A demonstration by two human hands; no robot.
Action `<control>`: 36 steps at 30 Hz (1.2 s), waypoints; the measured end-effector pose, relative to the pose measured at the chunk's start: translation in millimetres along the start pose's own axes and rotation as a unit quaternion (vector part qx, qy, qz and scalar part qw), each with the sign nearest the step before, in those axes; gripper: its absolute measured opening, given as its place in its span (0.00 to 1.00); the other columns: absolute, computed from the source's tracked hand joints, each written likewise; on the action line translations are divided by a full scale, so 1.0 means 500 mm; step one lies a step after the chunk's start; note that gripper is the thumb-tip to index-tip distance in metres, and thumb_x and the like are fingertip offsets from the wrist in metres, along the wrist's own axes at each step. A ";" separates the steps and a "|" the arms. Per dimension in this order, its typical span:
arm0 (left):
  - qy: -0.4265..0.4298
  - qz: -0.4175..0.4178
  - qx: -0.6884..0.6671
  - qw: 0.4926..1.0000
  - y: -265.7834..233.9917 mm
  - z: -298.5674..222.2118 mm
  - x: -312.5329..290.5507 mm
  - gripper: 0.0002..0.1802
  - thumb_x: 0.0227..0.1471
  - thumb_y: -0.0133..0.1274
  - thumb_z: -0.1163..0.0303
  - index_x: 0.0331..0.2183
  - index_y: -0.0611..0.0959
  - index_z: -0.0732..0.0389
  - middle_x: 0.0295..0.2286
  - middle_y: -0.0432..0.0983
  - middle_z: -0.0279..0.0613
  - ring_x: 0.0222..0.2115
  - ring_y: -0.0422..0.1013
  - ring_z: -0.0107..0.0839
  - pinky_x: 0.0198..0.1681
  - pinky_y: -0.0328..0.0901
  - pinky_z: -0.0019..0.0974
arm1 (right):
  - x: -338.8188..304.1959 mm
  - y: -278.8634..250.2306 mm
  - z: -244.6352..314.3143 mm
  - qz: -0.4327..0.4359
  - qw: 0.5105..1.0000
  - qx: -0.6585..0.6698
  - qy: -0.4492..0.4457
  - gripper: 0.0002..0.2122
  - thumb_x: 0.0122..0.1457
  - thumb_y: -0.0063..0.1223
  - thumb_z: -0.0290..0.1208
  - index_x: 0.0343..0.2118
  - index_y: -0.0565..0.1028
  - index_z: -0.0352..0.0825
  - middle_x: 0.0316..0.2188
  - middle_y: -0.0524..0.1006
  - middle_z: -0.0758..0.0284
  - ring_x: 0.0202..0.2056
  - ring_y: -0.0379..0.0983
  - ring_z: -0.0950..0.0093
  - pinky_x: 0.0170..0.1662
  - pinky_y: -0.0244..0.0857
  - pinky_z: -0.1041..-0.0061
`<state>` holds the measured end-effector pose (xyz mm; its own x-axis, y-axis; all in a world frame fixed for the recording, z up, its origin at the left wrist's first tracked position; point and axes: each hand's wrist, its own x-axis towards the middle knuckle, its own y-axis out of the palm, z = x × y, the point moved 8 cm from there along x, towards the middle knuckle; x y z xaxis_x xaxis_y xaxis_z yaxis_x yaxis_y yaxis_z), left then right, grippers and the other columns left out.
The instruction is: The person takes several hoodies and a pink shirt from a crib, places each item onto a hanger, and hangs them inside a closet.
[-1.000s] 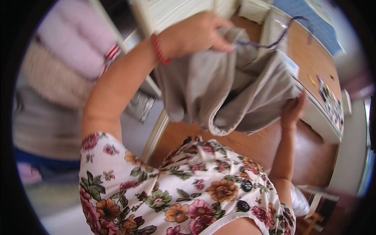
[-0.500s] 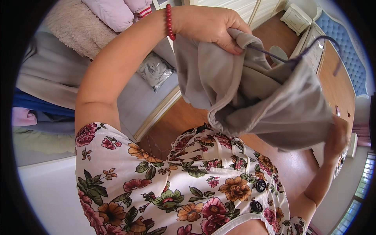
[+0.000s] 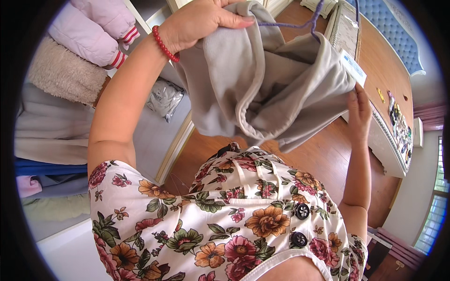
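Note:
Stretched between my two hands is a soft grey garment point(image 3: 225, 70) with a thick rolled seam; its exact kind does not show. My left hand point(image 3: 199, 21), with red beads at the wrist, pinches its upper left edge. At the right side, my right hand point(image 3: 359, 110) has its fingers closed on the cloth just below a white and blue tag point(image 3: 352, 67). A thin purple hanger point(image 3: 288, 23) runs from near my left thumb across the garment's top opening. Its hook rises past the upper edge of the view, and part of it is hidden in the cloth.
On the left, an open wardrobe holds pink padded sleeves point(image 3: 93, 28), a fluffy beige garment point(image 3: 65, 70), other hanging clothes and a clear plastic package point(image 3: 164, 99). A bed with a blue tufted headboard point(image 3: 393, 28) stands right, small items point(image 3: 398, 124) on its wooden surface. Wooden floor point(image 3: 309, 168) lies below.
Both hands and the garment have shifted up and left in the view. The tag now shows above my right hand, and the hanger's hook has moved partly out of view.

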<state>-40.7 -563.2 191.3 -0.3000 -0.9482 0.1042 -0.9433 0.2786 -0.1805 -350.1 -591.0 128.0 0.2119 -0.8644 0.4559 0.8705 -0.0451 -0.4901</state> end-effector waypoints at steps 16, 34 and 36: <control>0.180 -0.153 0.451 0.861 0.012 -0.028 -0.106 0.31 0.42 0.53 0.49 0.43 0.73 0.61 0.31 0.71 0.47 0.35 0.66 0.37 0.40 0.61 0.33 | -0.101 -0.058 0.008 -0.043 0.996 0.077 0.029 0.02 0.51 0.47 0.22 0.28 0.68 0.30 0.23 0.65 0.74 0.26 0.57 0.86 0.31 0.54 0.86; 0.292 -0.203 0.499 0.790 0.120 0.052 -0.263 0.22 0.35 0.57 0.76 0.39 0.75 0.60 0.24 0.63 0.39 0.21 0.67 0.30 0.20 0.65 0.30 | -0.127 -0.150 -0.029 0.080 0.996 0.024 0.016 0.14 0.51 0.43 0.17 0.42 0.69 0.27 0.29 0.72 0.70 0.30 0.65 0.84 0.35 0.58 0.85; 0.304 -0.171 0.461 0.816 0.125 0.025 -0.266 0.16 0.36 0.56 0.77 0.34 0.77 0.62 0.20 0.64 0.40 0.18 0.68 0.31 0.19 0.64 0.30 | -0.133 -0.142 -0.012 0.129 0.990 -0.049 0.000 0.14 0.50 0.45 0.19 0.41 0.69 0.25 0.24 0.73 0.69 0.27 0.65 0.84 0.32 0.59 0.84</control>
<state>-58.1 -421.3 154.1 -0.3210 -0.6178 0.7178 -0.5624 -0.4855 -0.6693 -428.5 -533.4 128.2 0.4217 -0.8533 0.3066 0.7404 0.1288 -0.6598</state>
